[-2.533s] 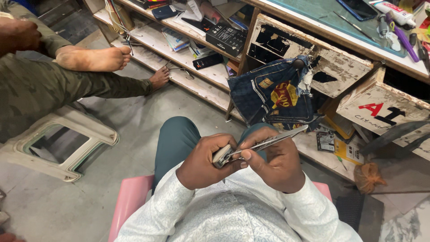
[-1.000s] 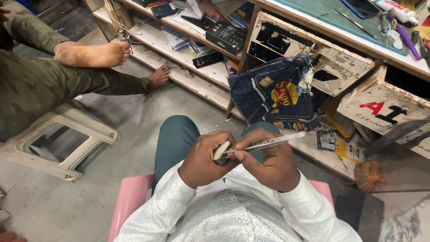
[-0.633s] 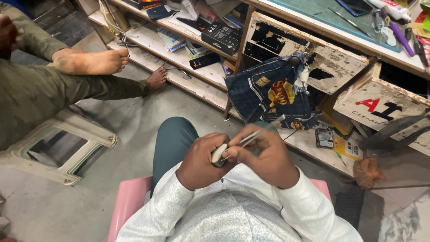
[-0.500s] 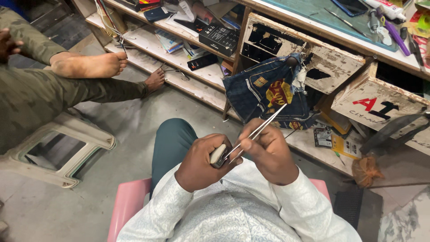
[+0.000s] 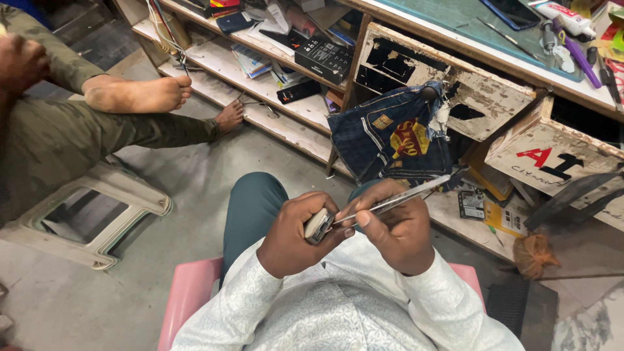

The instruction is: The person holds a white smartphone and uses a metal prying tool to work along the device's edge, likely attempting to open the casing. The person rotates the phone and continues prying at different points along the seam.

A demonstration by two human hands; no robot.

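Note:
My left hand [image 5: 292, 231] is closed around a small pale, rounded device [image 5: 319, 225] held over my lap. My right hand [image 5: 393, 224] grips a pair of metal tweezers [image 5: 406, 195]; their tips rest at the edge of the device, and the handle end slants up to the right. Both hands touch each other in front of my white patterned shirt. I sit on a pink plastic chair [image 5: 188, 296] in teal trousers.
A blue denim piece [image 5: 390, 140] hangs from a worn wooden drawer [image 5: 494, 97]. Cluttered shelves [image 5: 260, 58] run along the back. Another person in olive trousers sits at left, bare feet [image 5: 140, 94] out, on a white plastic stool [image 5: 97, 214]. A worktop with tools [image 5: 572, 39] is at top right.
The tweezers have swung from pointing steeply up to a flatter slant to the right. My hands stay together on the device. The view has shifted slightly.

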